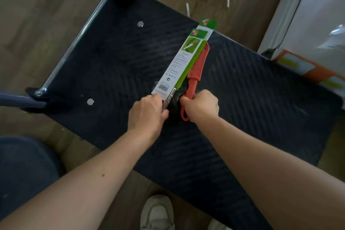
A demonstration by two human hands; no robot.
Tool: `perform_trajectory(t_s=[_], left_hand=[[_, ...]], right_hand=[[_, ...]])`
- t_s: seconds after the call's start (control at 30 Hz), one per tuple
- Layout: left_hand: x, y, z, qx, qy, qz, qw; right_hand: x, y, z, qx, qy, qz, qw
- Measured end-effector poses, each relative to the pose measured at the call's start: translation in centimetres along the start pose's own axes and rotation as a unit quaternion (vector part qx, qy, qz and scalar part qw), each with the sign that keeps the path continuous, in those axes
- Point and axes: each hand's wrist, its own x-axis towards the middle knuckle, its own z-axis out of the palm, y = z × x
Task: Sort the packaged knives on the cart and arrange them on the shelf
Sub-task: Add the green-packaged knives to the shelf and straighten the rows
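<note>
Your left hand (pixel 147 112) curls round the green-carded knife (pixel 179 61) at its handle. Your right hand (pixel 202 105) grips the red knife (pixel 197 65) just beside it. Both are mid-cart (pixel 112 58), well apart from the railed edge.

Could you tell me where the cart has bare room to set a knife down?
Bare deck lies between the handle rail and the green-carded knife, and right of the red knife toward the orange box. Crowded where the left hand and right hand meet.
</note>
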Motion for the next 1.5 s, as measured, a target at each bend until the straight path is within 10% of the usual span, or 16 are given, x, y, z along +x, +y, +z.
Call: perform_trajectory(t_s=[0.67, 0.9, 1.5], left_hand=[[-1.3, 0.5, 3.0, -0.106, 0.031, -0.025, 0.994], [-2.7, 1.5, 1.5, -0.176, -0.012, -0.052, 0.983], [-19.1, 17.4, -32.1, -0.297, 0.056, 0.122, 0.945]], right_hand=[[-0.8, 3.1, 0.0, -0.044, 0.052, -0.03, 0.997], [-2.1, 3.8, -2.7, -0.001, -0.054, -0.007, 0.999], [-27.8, -6.7, -32.9, 0.283, 0.008, -0.089, 0.955]])
